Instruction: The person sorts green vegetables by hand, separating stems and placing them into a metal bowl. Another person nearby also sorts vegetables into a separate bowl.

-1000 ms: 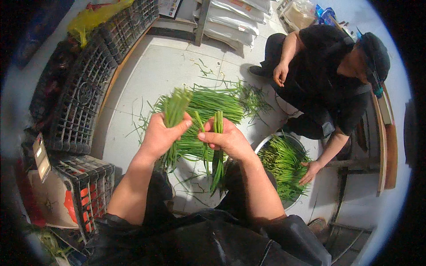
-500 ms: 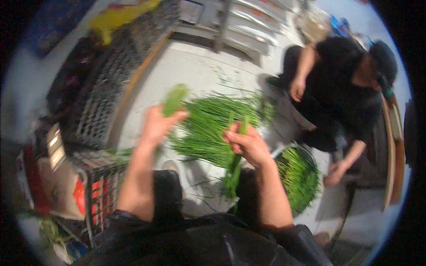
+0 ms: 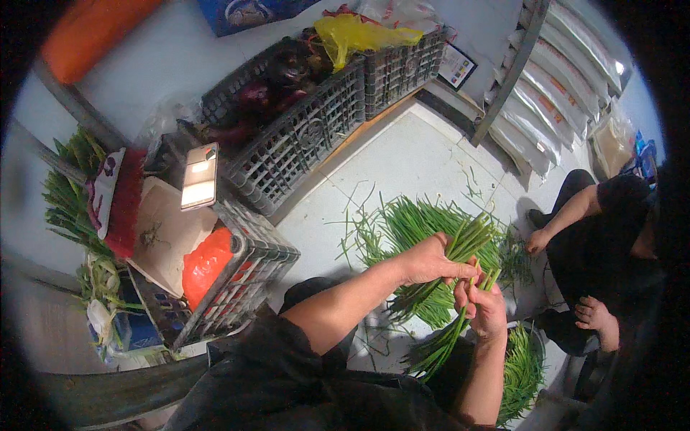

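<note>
My left hand (image 3: 430, 261) is closed round a bunch of long green garlic chives (image 3: 471, 235), whose ends stick up past the thumb. Just beside it, nearly touching, my right hand (image 3: 486, 305) pinches a thinner bunch of garlic chives (image 3: 444, 345) that trails down toward my lap. Under both hands a large loose pile of garlic chives (image 3: 424, 223) lies spread on the pale tiled floor (image 3: 327, 223). By my right forearm stands a round tub of cut greens (image 3: 521, 366), partly hidden by the arm.
A co-worker (image 3: 596, 251) in black crouches at the right, both hands low. On my left, a phone (image 3: 200, 176) leans over a crate (image 3: 241, 280) holding an orange-red bag (image 3: 207, 267). Beyond are crates with dark purple vegetables (image 3: 262, 100); stacked white sacks (image 3: 550, 93) stand at the back.
My view has swung left. My hands, apart before, have come together over the pile; each keeps its bunch of garlic chives. The co-worker's lower hand has come away from the tub's side.
</note>
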The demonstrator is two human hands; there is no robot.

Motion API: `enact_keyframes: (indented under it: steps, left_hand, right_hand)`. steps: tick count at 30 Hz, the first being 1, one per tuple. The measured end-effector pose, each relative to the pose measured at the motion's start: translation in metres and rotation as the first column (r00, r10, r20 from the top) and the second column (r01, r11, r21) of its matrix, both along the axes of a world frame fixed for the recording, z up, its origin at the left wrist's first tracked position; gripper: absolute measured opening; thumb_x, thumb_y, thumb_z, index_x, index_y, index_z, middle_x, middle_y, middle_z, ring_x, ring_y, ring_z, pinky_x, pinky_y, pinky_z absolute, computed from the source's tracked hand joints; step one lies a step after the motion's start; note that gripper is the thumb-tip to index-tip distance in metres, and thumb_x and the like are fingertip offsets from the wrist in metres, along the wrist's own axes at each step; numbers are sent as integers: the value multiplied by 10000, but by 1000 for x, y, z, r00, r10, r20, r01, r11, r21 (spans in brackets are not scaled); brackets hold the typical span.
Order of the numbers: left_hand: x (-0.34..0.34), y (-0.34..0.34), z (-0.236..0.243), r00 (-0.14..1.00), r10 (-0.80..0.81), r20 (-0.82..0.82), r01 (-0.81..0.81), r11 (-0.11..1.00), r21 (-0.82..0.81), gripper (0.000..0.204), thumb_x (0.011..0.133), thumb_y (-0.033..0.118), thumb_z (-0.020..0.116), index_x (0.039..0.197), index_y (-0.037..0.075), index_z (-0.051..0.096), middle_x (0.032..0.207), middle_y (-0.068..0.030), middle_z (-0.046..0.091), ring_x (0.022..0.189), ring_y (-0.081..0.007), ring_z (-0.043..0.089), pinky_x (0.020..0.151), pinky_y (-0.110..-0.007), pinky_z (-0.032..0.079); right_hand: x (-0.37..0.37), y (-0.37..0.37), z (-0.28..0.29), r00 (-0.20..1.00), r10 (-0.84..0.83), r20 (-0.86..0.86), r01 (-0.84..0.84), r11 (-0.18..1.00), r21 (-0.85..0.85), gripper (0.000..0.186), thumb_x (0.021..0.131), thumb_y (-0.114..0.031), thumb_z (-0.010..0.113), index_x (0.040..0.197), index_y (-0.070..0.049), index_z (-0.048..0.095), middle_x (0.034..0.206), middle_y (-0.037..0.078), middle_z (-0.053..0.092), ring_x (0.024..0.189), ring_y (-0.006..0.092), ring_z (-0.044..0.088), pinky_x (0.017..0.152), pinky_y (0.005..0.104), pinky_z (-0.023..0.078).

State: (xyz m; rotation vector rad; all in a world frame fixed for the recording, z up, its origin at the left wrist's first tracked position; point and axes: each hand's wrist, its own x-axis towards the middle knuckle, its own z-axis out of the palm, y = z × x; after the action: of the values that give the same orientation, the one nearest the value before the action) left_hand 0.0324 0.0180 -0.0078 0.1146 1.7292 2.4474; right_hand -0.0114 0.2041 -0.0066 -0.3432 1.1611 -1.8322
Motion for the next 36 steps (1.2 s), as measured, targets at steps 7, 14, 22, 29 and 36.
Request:
enact_keyframes:
  steps: [7,14,22,29,36]
  left_hand:
    - [2,-6,2,1000,-15,-12,15,1000,5,182,773,179,722,882,55,646,759,7,639,564,-52,507,511,-203,420]
    - [-3,-8,1,981,181,72,-169,974,-147,182,789,182,692,901,48,641,766,-6,630,575,-65,525,522,-209,438]
    - [1,-4,11,992,42,120,-46,998,34,200,806,144,656,935,-3,615,694,-26,593,549,-70,498,503,-198,398]
    - [0,-5,14,986,25,166,-18,999,-46,197,794,107,649,950,-7,610,723,-40,623,579,-79,548,520,-202,416]
    - [-3,-8,8,942,304,138,-255,922,-292,329,791,234,660,1051,37,618,725,24,528,570,-60,449,527,-201,363]
  right_hand:
    - [5,-4,-4,997,53,60,-43,987,-152,559,828,-235,595,1323,-72,393,640,45,487,460,69,377,445,211,337]
    - [8,-4,-8,979,141,148,-103,966,-237,460,868,-302,563,1241,-73,422,561,-31,402,457,69,353,464,226,319]
    - [5,-14,-1,958,177,224,-139,974,-178,266,847,-159,613,1035,-8,503,657,-6,437,491,13,339,403,152,238]
    - [9,-21,-1,991,135,-5,-134,987,93,234,891,-252,571,1009,-51,551,732,2,514,525,38,398,462,170,298]
    - [-26,16,-3,855,-248,-455,298,954,41,270,901,-314,535,909,-47,578,768,24,561,717,108,521,640,216,407]
